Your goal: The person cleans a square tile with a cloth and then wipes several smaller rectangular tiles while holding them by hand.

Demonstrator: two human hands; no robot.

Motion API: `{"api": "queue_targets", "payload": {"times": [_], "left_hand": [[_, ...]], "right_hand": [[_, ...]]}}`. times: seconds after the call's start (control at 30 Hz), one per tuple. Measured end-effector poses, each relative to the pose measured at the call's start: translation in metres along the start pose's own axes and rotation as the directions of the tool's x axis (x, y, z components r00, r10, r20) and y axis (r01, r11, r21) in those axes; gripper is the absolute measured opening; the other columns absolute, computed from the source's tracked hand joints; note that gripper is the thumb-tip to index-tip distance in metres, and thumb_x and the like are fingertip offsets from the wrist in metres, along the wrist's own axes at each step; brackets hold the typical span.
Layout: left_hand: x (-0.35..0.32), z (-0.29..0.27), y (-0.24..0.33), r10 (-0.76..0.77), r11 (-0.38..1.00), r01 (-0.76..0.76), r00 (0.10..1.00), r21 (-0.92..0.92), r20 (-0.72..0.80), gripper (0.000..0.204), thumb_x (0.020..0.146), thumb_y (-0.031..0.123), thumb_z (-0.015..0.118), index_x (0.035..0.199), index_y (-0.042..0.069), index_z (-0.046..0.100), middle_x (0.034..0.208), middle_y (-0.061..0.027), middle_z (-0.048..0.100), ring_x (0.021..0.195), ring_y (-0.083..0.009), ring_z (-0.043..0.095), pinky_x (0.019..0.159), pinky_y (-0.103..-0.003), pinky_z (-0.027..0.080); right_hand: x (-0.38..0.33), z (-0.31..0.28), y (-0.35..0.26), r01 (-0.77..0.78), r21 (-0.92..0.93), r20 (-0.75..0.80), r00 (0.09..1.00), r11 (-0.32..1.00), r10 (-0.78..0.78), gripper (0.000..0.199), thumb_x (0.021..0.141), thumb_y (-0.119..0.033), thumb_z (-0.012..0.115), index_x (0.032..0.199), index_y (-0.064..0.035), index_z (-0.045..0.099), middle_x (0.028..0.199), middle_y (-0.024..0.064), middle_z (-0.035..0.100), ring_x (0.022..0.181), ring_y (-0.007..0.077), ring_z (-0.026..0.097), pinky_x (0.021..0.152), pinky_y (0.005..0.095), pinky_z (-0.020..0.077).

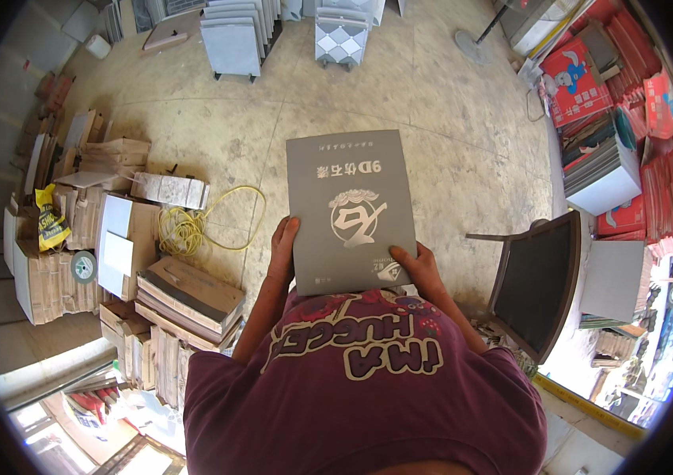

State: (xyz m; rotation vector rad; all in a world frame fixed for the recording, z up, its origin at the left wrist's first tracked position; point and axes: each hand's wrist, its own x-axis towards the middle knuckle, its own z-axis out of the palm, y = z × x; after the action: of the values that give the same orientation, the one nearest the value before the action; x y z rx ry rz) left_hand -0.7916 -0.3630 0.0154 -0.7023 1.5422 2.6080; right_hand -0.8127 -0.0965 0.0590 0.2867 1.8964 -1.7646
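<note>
Head view: mottled concrete floor (447,142), stacked boxes (186,297), yellow cable (194,226) alongside.

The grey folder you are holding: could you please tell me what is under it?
Under the grey folder only bare concrete floor shows around its edges. The left hand grips one side, the right hand the other. The floor directly beneath is covered.
</note>
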Motion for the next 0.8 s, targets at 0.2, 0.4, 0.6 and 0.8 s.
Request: {"api": "queue_targets", "payload": {"times": [0.2, 0.4, 0.6, 0.8], "left_hand": [[0.045, -0.006, 0.018, -0.017, 0.999, 0.016, 1.0, -0.028, -0.021, 0.034, 0.09, 0.033, 0.047, 0.101, 0.002, 0.054, 0.085, -0.0046, 0.057, 0.074, -0.0112, 0.053, 0.064, -0.024, 0.045], [0.104, -0.001, 0.02, -0.002, 0.999, -0.001, 0.998, -0.045, -0.063, 0.037, 0.089, 0.038, 0.047, 0.099, 0.002, 0.054, 0.085, -0.0054, 0.057, 0.075, -0.0123, 0.054, 0.065, -0.026, 0.046], [0.183, 0.042, 0.061, 0.064, 0.998, -0.063, 0.989, 0.012, -0.13, 0.04, 0.088, 0.042, 0.048, 0.094, 0.003, 0.054, 0.082, -0.0051, 0.056, 0.072, -0.0128, 0.054, 0.063, -0.025, 0.046], [0.236, 0.065, 0.078, 0.105, 0.994, -0.11, 0.979, -0.016, -0.174, 0.044, 0.087, 0.045, 0.047, 0.096, 0.002, 0.054, 0.083, -0.0062, 0.057, 0.072, -0.0139, 0.055, 0.063, -0.025, 0.046]], "right_hand": [[0.051, 0.013, -0.023, -0.018, -0.023, 0.025, 1.0, 1.0, 0.019, 0.049, 0.077, -0.032, 0.069, 0.105, 0.0059, 0.057, 0.094, 0.0109, 0.063, 0.084, 0.0137, 0.058, 0.074, 0.027, 0.0468], [0.112, 0.006, -0.052, -0.029, -0.064, 0.043, 0.999, 0.998, 0.031, 0.048, 0.077, -0.031, 0.068, 0.106, 0.0059, 0.057, 0.094, 0.0113, 0.063, 0.084, 0.0143, 0.058, 0.074, 0.0273, 0.047], [0.194, -0.014, -0.115, 0.036, -0.018, 0.115, 0.993, 0.999, -0.033, 0.048, 0.077, -0.029, 0.069, 0.107, 0.006, 0.056, 0.095, 0.0128, 0.063, 0.085, 0.0156, 0.059, 0.075, 0.0277, 0.0474], [0.257, -0.031, -0.161, 0.029, -0.052, 0.175, 0.984, 0.998, -0.02, 0.05, 0.076, -0.029, 0.069, 0.108, 0.0062, 0.055, 0.096, 0.0131, 0.063, 0.084, 0.0163, 0.06, 0.075, 0.0284, 0.0478]]}}
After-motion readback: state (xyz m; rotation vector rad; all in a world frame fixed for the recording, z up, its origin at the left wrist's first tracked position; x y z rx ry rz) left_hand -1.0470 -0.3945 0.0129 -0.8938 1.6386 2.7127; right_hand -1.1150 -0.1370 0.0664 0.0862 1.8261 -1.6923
